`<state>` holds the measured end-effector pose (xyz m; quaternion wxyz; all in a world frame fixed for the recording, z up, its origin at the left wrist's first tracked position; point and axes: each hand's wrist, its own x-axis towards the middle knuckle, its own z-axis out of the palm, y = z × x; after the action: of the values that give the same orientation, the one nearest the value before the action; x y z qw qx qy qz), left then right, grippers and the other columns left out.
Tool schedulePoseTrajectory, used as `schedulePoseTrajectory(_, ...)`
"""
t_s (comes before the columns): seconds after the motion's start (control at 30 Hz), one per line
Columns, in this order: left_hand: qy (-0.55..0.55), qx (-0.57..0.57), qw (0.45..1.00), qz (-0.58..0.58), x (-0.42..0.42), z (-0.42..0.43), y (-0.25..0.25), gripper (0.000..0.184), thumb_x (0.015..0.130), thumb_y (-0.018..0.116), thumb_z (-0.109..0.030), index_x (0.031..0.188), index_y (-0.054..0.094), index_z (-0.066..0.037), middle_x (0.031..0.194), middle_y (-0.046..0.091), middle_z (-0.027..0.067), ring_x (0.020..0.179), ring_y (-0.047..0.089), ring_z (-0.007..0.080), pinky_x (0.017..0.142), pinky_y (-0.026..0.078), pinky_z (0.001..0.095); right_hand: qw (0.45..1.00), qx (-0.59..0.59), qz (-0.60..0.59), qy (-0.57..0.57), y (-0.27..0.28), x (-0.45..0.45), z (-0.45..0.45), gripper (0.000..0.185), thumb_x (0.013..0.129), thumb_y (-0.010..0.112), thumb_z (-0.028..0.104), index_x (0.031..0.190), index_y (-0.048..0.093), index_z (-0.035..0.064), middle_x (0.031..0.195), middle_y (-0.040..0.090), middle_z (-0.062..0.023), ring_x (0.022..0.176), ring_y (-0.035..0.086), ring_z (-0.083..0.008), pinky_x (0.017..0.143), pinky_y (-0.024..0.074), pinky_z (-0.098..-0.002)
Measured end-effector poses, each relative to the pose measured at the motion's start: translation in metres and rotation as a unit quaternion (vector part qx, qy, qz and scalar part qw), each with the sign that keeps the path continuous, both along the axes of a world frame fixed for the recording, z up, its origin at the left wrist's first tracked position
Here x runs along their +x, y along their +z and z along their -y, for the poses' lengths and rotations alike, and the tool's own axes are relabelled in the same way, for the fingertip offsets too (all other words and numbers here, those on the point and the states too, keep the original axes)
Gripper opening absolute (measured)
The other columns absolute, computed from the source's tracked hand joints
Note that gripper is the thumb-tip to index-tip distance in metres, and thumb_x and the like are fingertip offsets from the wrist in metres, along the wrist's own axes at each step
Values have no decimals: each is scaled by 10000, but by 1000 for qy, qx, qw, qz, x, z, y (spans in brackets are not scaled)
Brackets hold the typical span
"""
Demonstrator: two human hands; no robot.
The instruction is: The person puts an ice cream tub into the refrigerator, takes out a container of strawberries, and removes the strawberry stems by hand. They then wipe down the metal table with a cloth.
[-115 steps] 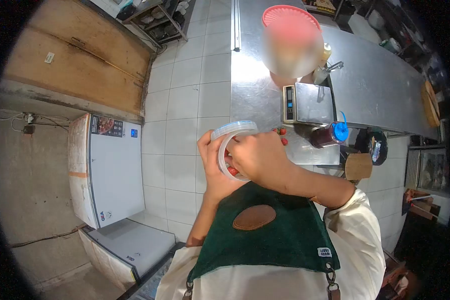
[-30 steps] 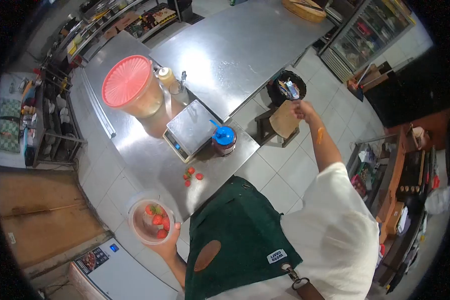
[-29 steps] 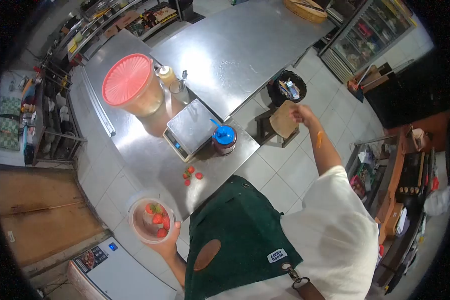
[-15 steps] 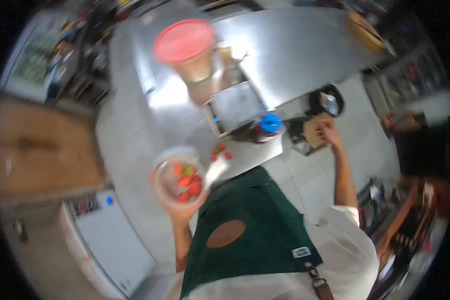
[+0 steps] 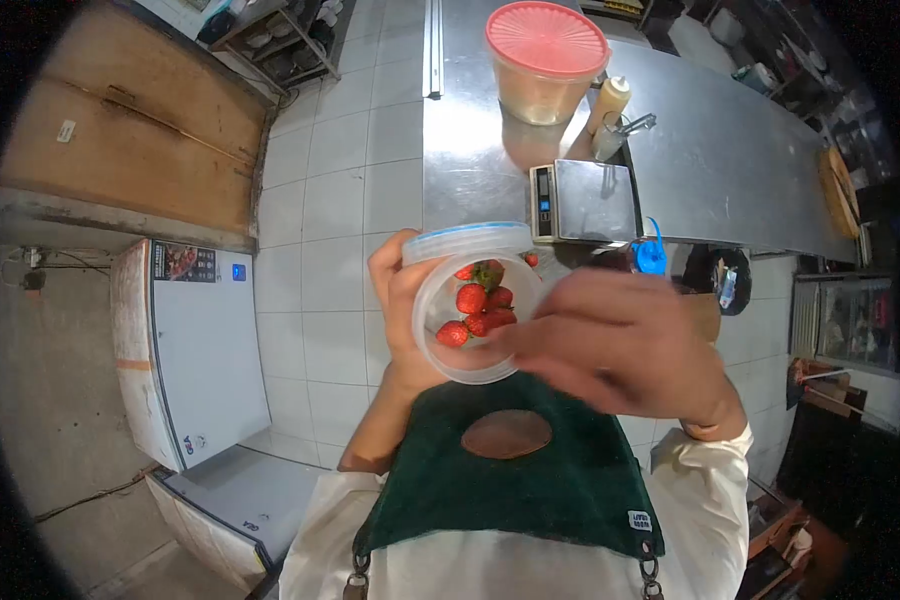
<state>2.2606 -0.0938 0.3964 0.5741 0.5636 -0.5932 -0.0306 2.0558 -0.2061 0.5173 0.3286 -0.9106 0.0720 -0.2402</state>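
My left hand (image 5: pixel 402 315) is wrapped round a translucent plastic tub (image 5: pixel 423 335), tilted so that its mouth faces me. Several red strawberries (image 5: pixel 471 298) lie inside it, some with green leaves. A translucent lid with a blue line (image 5: pixel 467 243) is held against the tub's far side by the same hand. My right hand (image 5: pixel 620 345) is at the tub's right rim, fingers curled and together, the tips reaching into the mouth. The hand is slightly blurred, and what its fingertips hold, if anything, is hidden. Another strawberry (image 5: pixel 531 260) shows on the table just beyond the tub.
On the steel table (image 5: pixel 460 150) are a kitchen scale (image 5: pixel 595 200), a large red-lidded tub (image 5: pixel 545 85), a squeeze bottle (image 5: pixel 611 100) and a blue-capped bottle (image 5: pixel 650 256). A black bin (image 5: pixel 718 280) stands at right, a white chest freezer (image 5: pixel 205 350) at left.
My right hand has come from the bin side at the right to the tub's mouth. The tub has moved right and nearer the middle of the view, and the view has turned.
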Motion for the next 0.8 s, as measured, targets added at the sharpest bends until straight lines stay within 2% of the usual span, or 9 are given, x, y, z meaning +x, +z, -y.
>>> schedulePoseTrajectory(0.03, 2, 3, 1000, 9, 1, -1, -4, 887, 557, 1022, -246, 1333, 622, -92, 1336, 508, 171, 1308, 484, 353, 1070, 442, 460, 995, -84, -46, 23, 2, 12, -7, 195, 844, 774, 104, 1036, 751, 82, 996, 743, -60, 795, 743, -233, 708, 588, -379)
schedulePoseTrajectory(0.17, -18, 6, 1000, -11, 4, -8, -6, 845, 608, 997, -191, 1354, 619, -75, 1374, 470, 190, 1304, 489, 362, 1060, 451, 459, 967, -161, -190, 59, -16, 50, -19, 133, 836, 743, 127, 965, 737, 95, 960, 725, -51, 794, 761, -241, 669, 594, -401)
schedulePoseTrajectory(0.23, -9, 8, 1000, 6, 8, -10, -12, 863, 605, 995, -258, 1357, 614, -75, 1392, 475, 195, 1326, 482, 368, 1083, 437, 477, 943, -218, -241, 72, -20, 60, -21, 80, 858, 707, 145, 916, 718, 91, 934, 734, -64, 803, 769, -260, 649, 595, -399)
schedulePoseTrajectory(0.3, 2, 12, 1000, 21, 10, -13, -13, 886, 601, 993, -324, 1360, 609, -75, 1410, 480, 201, 1348, 476, 374, 1107, 424, 494, 938, -216, -256, 89, -23, 66, -19, 97, 852, 716, 149, 924, 728, 85, 908, 735, -69, 798, 768, -264, 653, 595, -410)
schedulePoseTrajectory(0.37, -13, 19, 1000, -8, 8, -15, -9, 856, 600, 980, -121, 1373, 617, -72, 1403, 456, 200, 1314, 490, 377, 1060, 470, 466, 932, -213, -272, 106, -27, 68, -18, 114, 846, 724, 153, 931, 738, 80, 882, 735, -73, 792, 767, -268, 656, 595, -421)
schedulePoseTrajectory(0.47, -17, 27, 999, -17, 9, -16, -17, 841, 603, 976, -112, 1366, 622, -79, 1405, 458, 200, 1313, 492, 380, 1061, 478, 470, 938, -210, -255, 107, -29, 63, -15, 144, 856, 735, 159, 965, 712, 67, 817, 722, -85, 782, 760, -293, 653, 590, -429)
schedulePoseTrajectory(0.53, -8, 29, 999, -23, 7, -15, -20, 842, 604, 981, -118, 1364, 619, -81, 1408, 458, 197, 1322, 490, 377, 1066, 477, 467, 960, -126, -248, 37, -24, 58, -16, 218, 872, 744, 163, 1059, 683, 67, 891, 723, -96, 787, 753, -318, 659, 593, -426)
schedulePoseTrajectory(0.67, 13, 55, 997, -52, 5, -14, -23, 885, 589, 1005, -150, 1372, 597, -89, 1407, 461, 177, 1348, 479, 370, 1079, 476, 459, 972, -104, -210, -27, -25, 54, -21, 263, 900, 732, 158, 1130, 645, 67, 982, 713, -100, 784, 743, -336, 657, 592, -435)
schedulePoseTrajectory(0.8, 24, 59, 993, -96, 2, -11, -26, 951, 568, 1025, -177, 1397, 567, -94, 1394, 465, 170, 1365, 470, 368, 1086, 475, 454, 962, -131, -233, -62, -28, 52, -25, 292, 898, 725, 142, 1141, 629, 12, 1056, 711, -157, 790, 760, -370, 646, 593, -465)
